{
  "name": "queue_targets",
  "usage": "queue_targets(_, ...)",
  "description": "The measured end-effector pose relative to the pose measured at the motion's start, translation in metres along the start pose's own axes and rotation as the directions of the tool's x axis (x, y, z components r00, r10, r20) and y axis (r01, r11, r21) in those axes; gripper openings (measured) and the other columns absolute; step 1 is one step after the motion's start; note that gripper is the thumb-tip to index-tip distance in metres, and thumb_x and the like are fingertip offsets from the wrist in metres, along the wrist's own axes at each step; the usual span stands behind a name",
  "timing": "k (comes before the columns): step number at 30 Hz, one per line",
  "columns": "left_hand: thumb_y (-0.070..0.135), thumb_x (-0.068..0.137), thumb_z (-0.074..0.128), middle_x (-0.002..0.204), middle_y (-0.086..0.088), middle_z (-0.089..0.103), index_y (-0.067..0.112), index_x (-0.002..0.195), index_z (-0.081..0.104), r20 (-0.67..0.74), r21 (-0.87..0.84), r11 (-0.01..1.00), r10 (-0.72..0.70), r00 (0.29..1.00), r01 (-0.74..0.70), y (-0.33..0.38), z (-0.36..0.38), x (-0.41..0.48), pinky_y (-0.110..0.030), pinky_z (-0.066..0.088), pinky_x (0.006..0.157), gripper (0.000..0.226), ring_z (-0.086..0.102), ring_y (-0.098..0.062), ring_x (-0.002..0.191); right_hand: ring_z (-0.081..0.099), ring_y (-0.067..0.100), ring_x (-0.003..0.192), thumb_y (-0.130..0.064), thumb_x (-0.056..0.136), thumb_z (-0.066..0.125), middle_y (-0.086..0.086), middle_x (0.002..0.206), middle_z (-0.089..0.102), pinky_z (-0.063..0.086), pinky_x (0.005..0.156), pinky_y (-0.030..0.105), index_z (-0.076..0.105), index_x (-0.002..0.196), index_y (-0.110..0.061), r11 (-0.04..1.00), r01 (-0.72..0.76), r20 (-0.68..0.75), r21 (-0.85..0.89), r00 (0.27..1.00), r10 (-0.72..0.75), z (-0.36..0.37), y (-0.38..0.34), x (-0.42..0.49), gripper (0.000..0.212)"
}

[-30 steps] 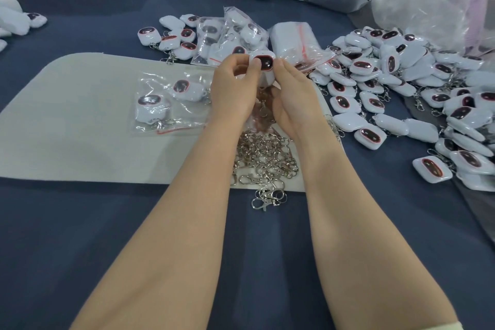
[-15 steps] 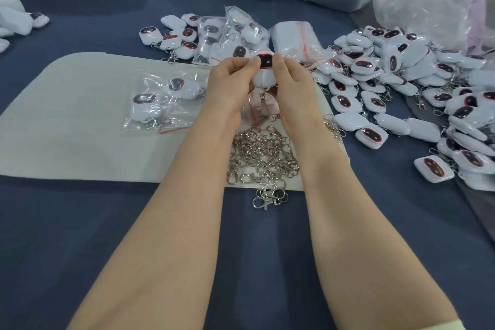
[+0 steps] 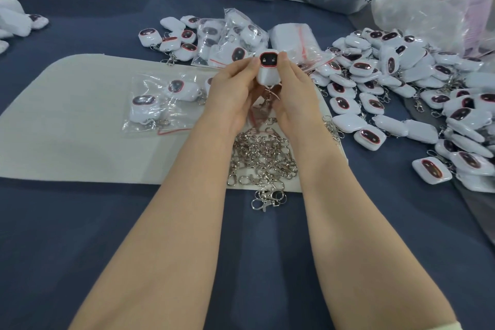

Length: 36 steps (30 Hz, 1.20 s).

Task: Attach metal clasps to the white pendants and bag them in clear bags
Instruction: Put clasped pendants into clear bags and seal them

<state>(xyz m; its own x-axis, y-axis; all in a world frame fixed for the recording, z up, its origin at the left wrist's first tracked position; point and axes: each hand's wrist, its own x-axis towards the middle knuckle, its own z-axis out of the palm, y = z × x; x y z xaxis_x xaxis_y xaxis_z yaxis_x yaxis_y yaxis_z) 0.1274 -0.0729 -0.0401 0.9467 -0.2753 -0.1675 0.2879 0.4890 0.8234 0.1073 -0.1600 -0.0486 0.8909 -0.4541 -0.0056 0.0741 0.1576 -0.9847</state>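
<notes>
1. Left of the left grip: bagged pendants.
2. The left grip and right grip pinch one white pendant between them, dark face showing.
3. Just beneath both grips: heaped clasps.
4. Right of the right grip: loose pendants.

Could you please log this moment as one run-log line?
left hand: pinches white pendant | right hand: pinches it too | metal clasp: hangs below | loose clasps: piled on mat

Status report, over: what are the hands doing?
Left hand, right hand both pinch one white pendant. Metal clasp hangs beneath it. Clasp pile below, not blocking.
</notes>
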Motion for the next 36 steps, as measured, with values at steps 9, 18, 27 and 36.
queue_targets(9, 0.013, 0.095, 0.056, 0.082, -0.004, 0.069, 0.013, 0.104, 0.065, 0.019, 0.026, 0.998, -0.056, 0.998, 0.056, -0.0018, -0.0028, -0.0002, -0.031, 0.056, 0.073, 0.013, 0.064, -0.012, 0.070, 0.062, 0.020, 0.078, -0.010, 0.092, 0.061, 0.008, 0.084, 0.065, 0.050, 0.073, 0.035, 0.063, 0.096, -0.009, 0.996, -0.017, 0.078, 0.088, 0.997, 0.010, -0.0015, 0.0011, -0.0025, 0.005)
queue_targets(18, 0.012, 0.097, 0.053, 0.058, 0.005, 0.066, 0.016, 0.093, 0.064, 0.017, -0.028, 0.995, -0.092, 0.996, 0.092, 0.0008, -0.0018, -0.0073, -0.017, 0.051, 0.048, 0.013, 0.059, -0.004, 0.045, 0.060, 0.023, 0.080, -0.011, 0.089, 0.064, 0.008, 0.080, 0.065, 0.049, 0.078, 0.041, 0.067, 0.084, -0.013, 0.998, 0.048, 0.048, 0.038, 0.998, -0.050, -0.0031, 0.0055, -0.0017, 0.006)
queue_targets(27, 0.017, 0.096, 0.055, 0.071, 0.000, 0.062, 0.015, 0.119, 0.060, -0.046, -0.033, 0.993, -0.114, 0.992, 0.113, 0.0007, -0.0005, -0.0047, -0.031, 0.048, 0.063, 0.024, 0.057, -0.014, 0.066, 0.062, 0.012, 0.067, -0.016, 0.094, 0.059, -0.001, 0.071, 0.066, 0.049, 0.058, 0.024, 0.069, 0.074, -0.019, 0.996, 0.006, 0.091, 0.090, 0.996, -0.014, -0.0024, 0.0008, -0.0042, 0.023)
queue_targets(36, 0.015, 0.095, 0.056, 0.069, 0.002, 0.064, 0.012, 0.123, 0.059, -0.054, -0.041, 0.994, -0.101, 0.993, 0.099, -0.0002, -0.0017, -0.0019, -0.033, 0.051, 0.069, 0.028, 0.060, -0.011, 0.064, 0.064, 0.006, 0.070, -0.012, 0.096, 0.056, -0.004, 0.073, 0.068, 0.049, 0.062, 0.021, 0.070, 0.082, -0.017, 0.997, 0.024, 0.095, 0.072, 0.995, -0.031, -0.0034, -0.0003, -0.0059, 0.021)
